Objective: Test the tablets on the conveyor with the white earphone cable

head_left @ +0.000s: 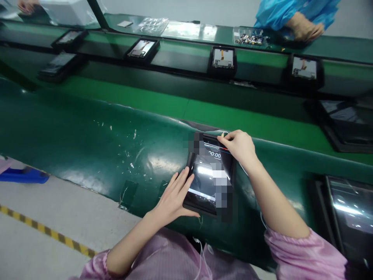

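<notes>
A tablet with a lit screen showing "00:00" lies tilted in a black holder on the green bench; part of it is blurred out. My left hand rests along its left side, fingers spread on the edge and thumb near the lower corner. At the tablet's top edge, my right hand pinches the end of a thin white cable between thumb and fingers. The plug itself is mostly hidden by the fingertips. More of the cord passes beside my right wrist, and a white cord hangs over my pink clothing.
Beyond the bench, a green conveyor carries several black trays with opened devices, such as this device. Another tablet lies at right. Across the line, a co-worker's hands are near a tray of small parts.
</notes>
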Demonstrator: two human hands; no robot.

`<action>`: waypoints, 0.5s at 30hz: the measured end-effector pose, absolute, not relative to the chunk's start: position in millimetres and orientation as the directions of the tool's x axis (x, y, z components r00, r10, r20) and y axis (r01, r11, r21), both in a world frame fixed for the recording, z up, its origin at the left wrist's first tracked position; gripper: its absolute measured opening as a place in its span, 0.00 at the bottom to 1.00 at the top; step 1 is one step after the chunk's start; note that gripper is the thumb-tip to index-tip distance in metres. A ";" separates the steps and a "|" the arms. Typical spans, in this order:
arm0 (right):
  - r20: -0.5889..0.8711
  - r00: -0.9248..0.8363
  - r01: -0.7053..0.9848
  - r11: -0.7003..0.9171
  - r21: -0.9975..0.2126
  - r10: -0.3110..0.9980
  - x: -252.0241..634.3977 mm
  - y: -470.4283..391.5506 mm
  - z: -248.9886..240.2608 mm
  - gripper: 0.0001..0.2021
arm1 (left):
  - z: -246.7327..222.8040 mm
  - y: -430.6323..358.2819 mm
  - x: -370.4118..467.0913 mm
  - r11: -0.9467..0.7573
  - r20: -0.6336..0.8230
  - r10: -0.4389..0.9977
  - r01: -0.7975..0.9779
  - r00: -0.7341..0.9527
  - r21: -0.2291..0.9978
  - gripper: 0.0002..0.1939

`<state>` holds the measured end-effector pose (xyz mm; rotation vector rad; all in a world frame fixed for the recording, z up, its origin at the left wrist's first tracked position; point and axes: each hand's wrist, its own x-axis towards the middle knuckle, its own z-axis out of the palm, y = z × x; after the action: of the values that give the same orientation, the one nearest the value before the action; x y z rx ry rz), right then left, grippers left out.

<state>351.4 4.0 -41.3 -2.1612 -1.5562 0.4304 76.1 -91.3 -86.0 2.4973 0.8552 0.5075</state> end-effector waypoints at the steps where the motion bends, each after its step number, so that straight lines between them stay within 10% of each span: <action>1: 0.009 0.315 0.800 -0.261 -0.540 0.949 350.8 4.7 -41.4 0.15 | -85.6 -90.8 75.1 -0.704 0.184 0.642 0.477 0.744 0.527 0.71; 6: 0.026 0.270 0.718 -0.183 -0.672 0.963 348.3 5.2 -38.9 0.12 | -76.2 -84.7 66.3 -0.569 0.104 0.650 0.392 0.752 0.723 0.68; 9: 0.040 0.280 0.660 -0.162 -0.733 0.959 347.6 1.4 -32.0 0.12 | -63.7 -63.4 73.2 -0.204 0.011 0.797 0.252 0.604 0.946 0.53; 15: 0.051 0.342 0.585 -0.170 -0.793 0.938 346.7 -17.1 -5.0 0.18 | -46.5 -1.9 137.1 0.094 -0.107 0.922 0.054 0.373 0.994 0.30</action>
<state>346.7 -17.1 -5.0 -1.8623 -1.3389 0.6022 137.1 -1.9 -46.5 1.3172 0.9928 0.8337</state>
